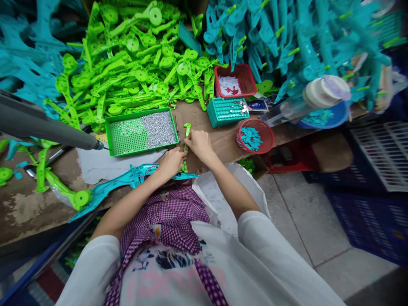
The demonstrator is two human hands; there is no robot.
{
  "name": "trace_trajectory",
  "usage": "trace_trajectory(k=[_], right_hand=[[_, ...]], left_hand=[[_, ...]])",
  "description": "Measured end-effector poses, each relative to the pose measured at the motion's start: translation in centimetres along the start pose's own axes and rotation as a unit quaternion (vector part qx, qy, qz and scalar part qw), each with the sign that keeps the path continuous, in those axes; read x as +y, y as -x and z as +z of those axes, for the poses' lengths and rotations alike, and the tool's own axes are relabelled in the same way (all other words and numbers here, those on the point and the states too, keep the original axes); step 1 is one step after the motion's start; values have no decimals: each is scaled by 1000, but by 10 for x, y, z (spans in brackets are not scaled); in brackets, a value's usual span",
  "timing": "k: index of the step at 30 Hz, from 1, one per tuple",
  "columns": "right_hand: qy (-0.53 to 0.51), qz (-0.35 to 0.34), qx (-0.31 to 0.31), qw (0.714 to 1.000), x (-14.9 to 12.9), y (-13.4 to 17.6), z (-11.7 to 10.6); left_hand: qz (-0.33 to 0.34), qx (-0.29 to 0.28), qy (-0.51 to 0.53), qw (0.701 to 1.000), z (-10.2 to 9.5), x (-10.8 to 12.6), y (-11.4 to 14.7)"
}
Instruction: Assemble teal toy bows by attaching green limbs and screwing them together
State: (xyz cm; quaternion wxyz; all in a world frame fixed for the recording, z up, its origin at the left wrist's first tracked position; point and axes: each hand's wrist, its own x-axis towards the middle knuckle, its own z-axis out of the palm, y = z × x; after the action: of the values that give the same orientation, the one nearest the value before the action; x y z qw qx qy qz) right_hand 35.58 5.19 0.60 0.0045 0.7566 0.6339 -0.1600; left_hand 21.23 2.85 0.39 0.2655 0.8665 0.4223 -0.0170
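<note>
Both my hands meet at a narrow lime-green plastic part (187,127) near the front of the bench. My left hand (173,161) has its fingers closed around the lower stretch of it, above a long turquoise plastic piece (114,183) lying along the bench edge. Bent fingers of my right hand (198,143) pinch at the middle of the green part from the right; whether they also hold something small is hidden. Just left is a green tray (127,135) with many small silvery screws (159,127) heaped in its right half.
A powered screwdriver (63,123) reaches in from the left. Heaps of lime-green parts (137,63) and turquoise parts (255,34) fill the back. To the right stand a red bin (219,85), a teal basket (219,114), a round red basket (266,138) and a clear jar (287,108).
</note>
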Motion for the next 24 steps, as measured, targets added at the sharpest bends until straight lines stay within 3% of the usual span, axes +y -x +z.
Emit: trace_trajectory(k=[9, 16, 20, 24], right_hand=[[-190, -21, -24, 981, 22, -10, 0], [-379, -3, -53, 924, 34, -12, 13], [-391, 1, -42, 919, 33, -6, 18], [-336, -36, 35, 940, 33, 1, 25]], left_hand=[[6, 0, 12, 1000, -1, -2, 1], [14, 1, 16, 1000, 1, -4, 0], [16, 10, 19, 1000, 4, -6, -1], [18, 12, 23, 999, 3, -7, -1]])
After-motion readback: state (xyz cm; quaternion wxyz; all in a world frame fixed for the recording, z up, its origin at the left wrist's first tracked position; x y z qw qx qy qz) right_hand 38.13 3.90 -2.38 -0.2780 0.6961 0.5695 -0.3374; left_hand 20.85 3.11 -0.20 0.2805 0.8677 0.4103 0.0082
